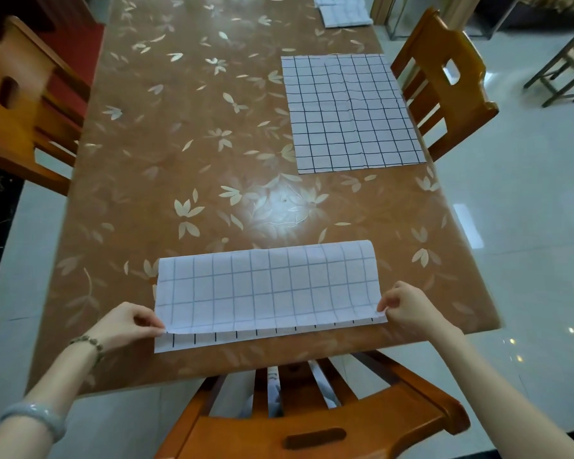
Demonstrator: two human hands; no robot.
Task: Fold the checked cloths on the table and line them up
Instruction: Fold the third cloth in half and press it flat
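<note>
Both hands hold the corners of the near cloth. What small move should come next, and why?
Probably draw the two pinched corners a little closer to you. The left hand and right hand hold the upper layer of the near cloth, and its edge stops short of the lower layer's edge, so a strip shows.

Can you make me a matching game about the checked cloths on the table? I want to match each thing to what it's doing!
Things:
1. near cloth
2. middle cloth
3. far cloths
4. left hand

States:
A. lying flat, spread open
B. pinching a cloth corner
C. folded over, held at two corners
D. already folded small

Pairs: 1-C, 2-A, 3-D, 4-B
</note>
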